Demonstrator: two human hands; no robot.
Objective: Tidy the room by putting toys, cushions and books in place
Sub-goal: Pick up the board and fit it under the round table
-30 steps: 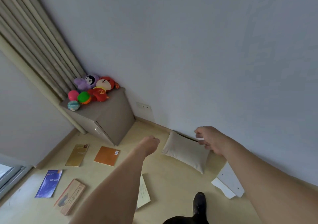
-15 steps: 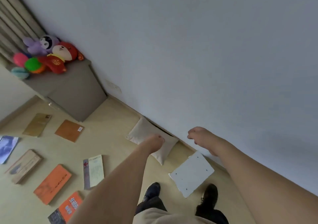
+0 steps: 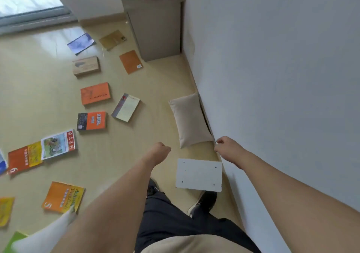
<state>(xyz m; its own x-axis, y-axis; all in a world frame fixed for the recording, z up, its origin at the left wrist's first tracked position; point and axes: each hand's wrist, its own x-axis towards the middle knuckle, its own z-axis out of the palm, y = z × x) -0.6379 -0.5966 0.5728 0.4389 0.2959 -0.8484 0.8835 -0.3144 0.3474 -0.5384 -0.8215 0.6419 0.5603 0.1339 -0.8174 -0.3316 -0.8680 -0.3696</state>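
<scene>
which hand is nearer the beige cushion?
Right. The right hand sits just off the beige cushion's near corner by the wall; the left hand is slightly farther, floor-side.

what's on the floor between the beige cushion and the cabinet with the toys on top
Nothing: the head view shows only bare floor along the wall between the cushion and the cabinet.
</scene>
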